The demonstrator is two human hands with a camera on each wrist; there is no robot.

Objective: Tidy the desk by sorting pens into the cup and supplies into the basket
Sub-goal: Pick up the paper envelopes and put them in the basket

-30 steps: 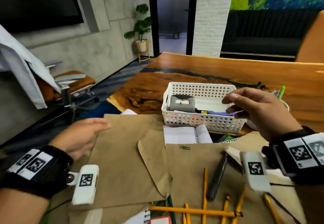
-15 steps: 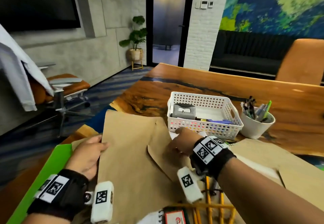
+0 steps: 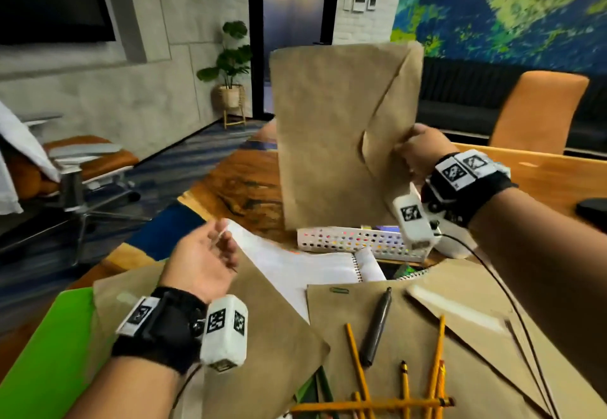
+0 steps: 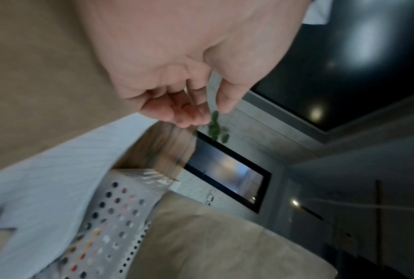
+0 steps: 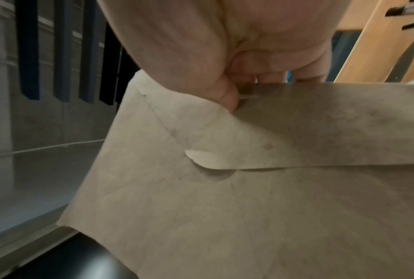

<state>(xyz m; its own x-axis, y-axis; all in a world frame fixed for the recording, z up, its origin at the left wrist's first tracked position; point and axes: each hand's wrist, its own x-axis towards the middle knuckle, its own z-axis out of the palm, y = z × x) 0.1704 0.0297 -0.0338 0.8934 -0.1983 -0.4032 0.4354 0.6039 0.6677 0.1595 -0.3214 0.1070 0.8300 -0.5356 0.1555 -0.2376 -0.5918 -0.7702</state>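
Observation:
My right hand (image 3: pixel 414 149) pinches a large brown envelope (image 3: pixel 338 129) by its flap edge and holds it upright above the white perforated basket (image 3: pixel 354 240). In the right wrist view the thumb presses on the brown envelope (image 5: pixel 248 198) near the flap. My left hand (image 3: pixel 203 254) hovers over the papers at the left with its fingers (image 4: pixel 177 111) loosely curled and nothing in them. The lifted envelope hides most of the basket (image 4: pixel 110 226) and the pen cup. A dark marker (image 3: pixel 376 326) and several yellow pencils (image 3: pixel 404 395) lie on another brown envelope near me.
An open spiral notebook (image 3: pixel 312 264) lies in front of the basket. More brown envelopes (image 3: pixel 262 346) and a green folder (image 3: pixel 49 353) cover the near desk. A green paper clip (image 3: pixel 339 290) lies beside the marker. An orange chair (image 3: pixel 535 113) stands at the far right.
My right hand has taken hold of the brown envelope and lifted it upright over the basket. My left hand has let go of it and come off the paper.

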